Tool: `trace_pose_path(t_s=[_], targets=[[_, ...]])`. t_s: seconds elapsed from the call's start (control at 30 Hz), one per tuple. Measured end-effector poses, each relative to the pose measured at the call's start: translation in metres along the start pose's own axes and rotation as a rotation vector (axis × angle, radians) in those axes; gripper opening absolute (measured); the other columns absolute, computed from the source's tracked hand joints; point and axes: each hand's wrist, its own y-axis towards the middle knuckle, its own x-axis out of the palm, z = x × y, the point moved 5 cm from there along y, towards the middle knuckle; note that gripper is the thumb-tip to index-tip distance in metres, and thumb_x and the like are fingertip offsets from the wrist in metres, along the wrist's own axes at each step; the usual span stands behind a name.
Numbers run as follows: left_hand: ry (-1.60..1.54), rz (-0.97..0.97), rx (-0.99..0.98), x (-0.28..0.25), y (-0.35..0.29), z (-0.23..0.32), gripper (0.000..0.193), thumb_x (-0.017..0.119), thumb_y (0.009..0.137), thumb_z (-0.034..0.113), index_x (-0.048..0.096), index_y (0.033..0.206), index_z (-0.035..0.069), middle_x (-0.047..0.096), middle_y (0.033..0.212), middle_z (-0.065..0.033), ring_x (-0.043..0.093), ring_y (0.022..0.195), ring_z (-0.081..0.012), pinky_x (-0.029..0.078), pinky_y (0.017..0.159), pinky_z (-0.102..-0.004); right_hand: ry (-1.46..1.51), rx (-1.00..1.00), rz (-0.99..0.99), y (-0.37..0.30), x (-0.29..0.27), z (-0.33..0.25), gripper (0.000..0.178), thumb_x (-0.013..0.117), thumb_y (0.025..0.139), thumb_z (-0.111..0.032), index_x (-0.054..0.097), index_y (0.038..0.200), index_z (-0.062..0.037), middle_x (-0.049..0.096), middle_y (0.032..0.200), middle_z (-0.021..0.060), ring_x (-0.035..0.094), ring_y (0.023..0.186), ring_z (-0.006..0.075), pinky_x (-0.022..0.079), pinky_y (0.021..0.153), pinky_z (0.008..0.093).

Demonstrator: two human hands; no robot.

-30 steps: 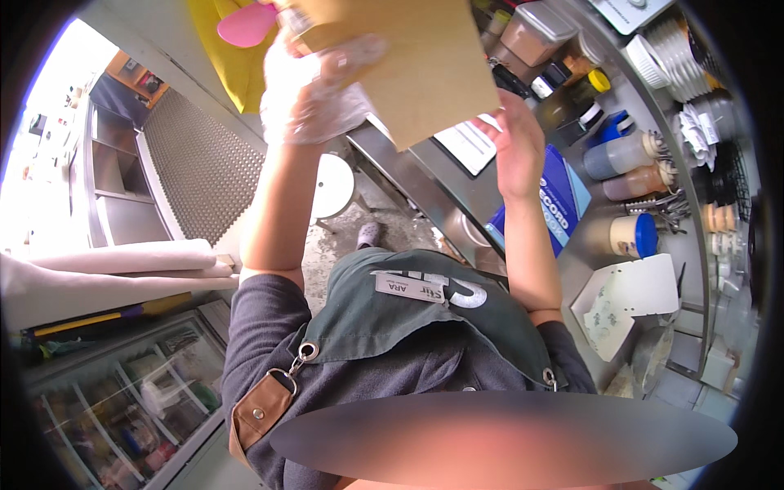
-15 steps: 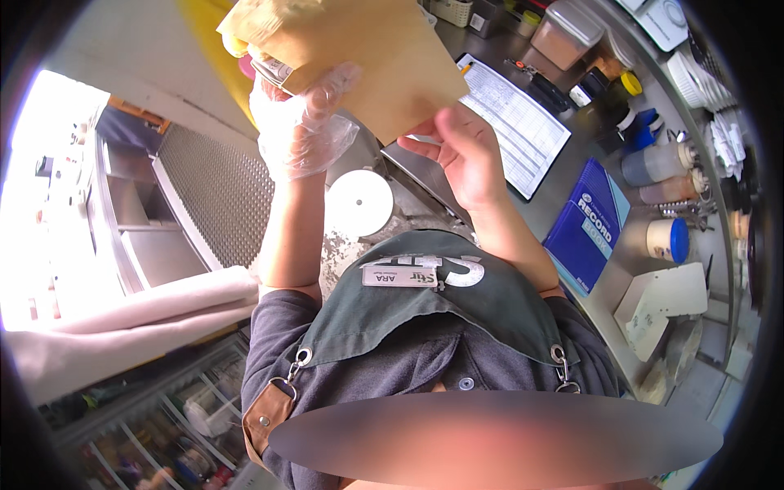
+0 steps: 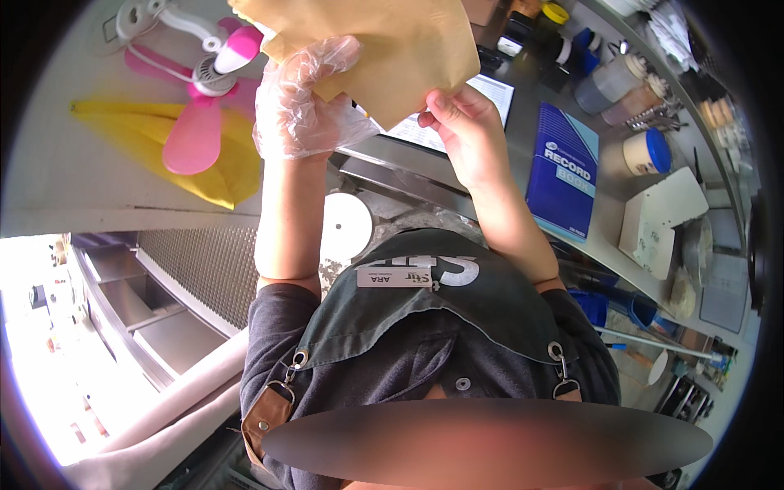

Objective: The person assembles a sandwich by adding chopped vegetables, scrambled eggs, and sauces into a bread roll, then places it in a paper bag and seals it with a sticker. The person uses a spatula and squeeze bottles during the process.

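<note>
A: How are the hands disposed?
B: The left hand point(image 3: 298, 102), in a loose glove point(image 3: 351, 131), grips the brown paper point(image 3: 400, 49), located at 12 o'clock, by its 8 o'clock side. The right hand point(image 3: 465, 118) is narrow at its 5 o'clock edge; whether it grips cannot be told.
A: The likely failure?
B: Slack film could slip, dropping the paper toward the sheet point(image 3: 496, 96) at 1 o'clock on the desk point(image 3: 529, 86), near the book point(image 3: 563, 192) at 2.
</note>
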Motion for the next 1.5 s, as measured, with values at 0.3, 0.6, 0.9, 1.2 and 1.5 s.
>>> trace_pose_path(t_s=[0.3,0.6,0.9,1.2,1.5], targets=[[0.198,-0.122,0.089,0.045,0.003,-0.033,0.037,0.071,0.077,0.015,0.064,0.106,-0.006,0.068,0.101,-0.0146,0.067,0.092,-0.0264,0.054,0.086,-0.0360,-0.182,-0.098,0.201,-0.009,-0.038,-0.026,0.023,0.076,0.088,-0.020,0.071,0.101,-0.0019,0.070,0.089,0.0038,0.061,0.080,0.0102,0.045,0.069,0.0247],[0.073,-0.309,-0.027,0.083,-0.008,-0.043,0.044,0.072,0.077,0.016,0.060,0.113,-0.007,0.067,0.099,-0.0164,0.066,0.094,-0.0270,0.056,0.082,-0.0406,-0.127,-0.243,0.230,-0.008,-0.056,-0.049,0.025,0.075,0.086,-0.010,0.069,0.109,-0.0052,0.070,0.097,0.0010,0.059,0.085,0.0065,0.045,0.074,0.0237],[0.148,-0.070,0.092,0.056,0.004,-0.044,0.067,0.084,0.069,0.034,0.059,0.119,-0.003,0.068,0.105,-0.0143,0.065,0.097,-0.0250,0.053,0.089,-0.0440,-0.270,-0.061,0.033,-0.011,-0.075,-0.079,0.048,0.048,0.096,-0.039,0.056,0.123,0.0003,0.065,0.108,0.0078,0.060,0.099,0.0180,0.045,0.077,0.0306],[0.041,0.024,0.085,0.053,0.009,-0.055,0.039,0.077,0.076,0.017,0.065,0.108,-0.002,0.067,0.103,-0.0120,0.064,0.097,-0.0237,0.053,0.087,-0.0384,0.108,0.200,0.142,-0.010,-0.054,-0.040,0.033,0.061,0.097,-0.021,0.056,0.127,-0.0079,0.060,0.123,0.0076,0.058,0.111,0.0222,0.049,0.091,0.0393],[-0.119,0.158,-0.020,0.045,0.020,-0.063,0.031,0.073,0.080,0.013,0.066,0.106,-0.002,0.066,0.104,-0.0136,0.064,0.099,-0.0276,0.053,0.089,-0.0391,0.240,-0.026,-0.180,0.007,-0.040,-0.028,0.028,0.060,0.097,-0.016,0.062,0.125,-0.0123,0.061,0.127,0.0050,0.056,0.116,0.0216,0.045,0.096,0.0402]])
